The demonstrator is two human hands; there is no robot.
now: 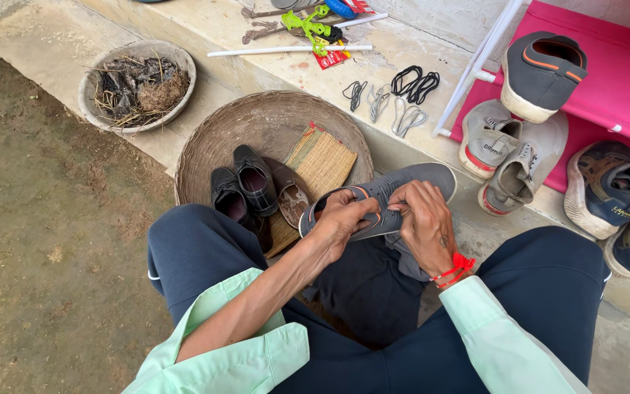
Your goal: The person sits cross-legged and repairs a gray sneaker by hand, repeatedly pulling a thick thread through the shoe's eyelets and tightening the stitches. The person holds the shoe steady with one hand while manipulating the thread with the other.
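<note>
Step in hand, by judgement: working at the opening of a grey slip-on shoe (384, 201), held over the lap between both knees.

- Left hand (340, 222): fingers curled closed on the shoe's heel end, thumb near the orange-trimmed collar.
- Right hand (424, 226): closed, fingers bent down onto the shoe's upper just right of the left hand; a red thread band (455, 268) sits at the wrist. What the fingertips pinch, lace or lining, is hidden beneath them and cannot be told.
- Dark cloth (366, 288): under both hands, draped in the lap.
- Woven basket (213, 138): just beyond the left hand, shallow and round; it carries a pair of black shoes (246, 190), a brown sole (291, 195) and a straw mat (322, 157).
- Loose laces (395, 98): farther out from the right hand, black and grey loops on the concrete step.
- Grey sneakers (508, 157): to the right of the right hand, against a pink shoe rack (621, 80).
- Bowl of dry debris (136, 84): far beyond the left hand.

Next move, by judgement, calls for a steady left-hand hold while the right fingers do fine work at the collar.
</note>
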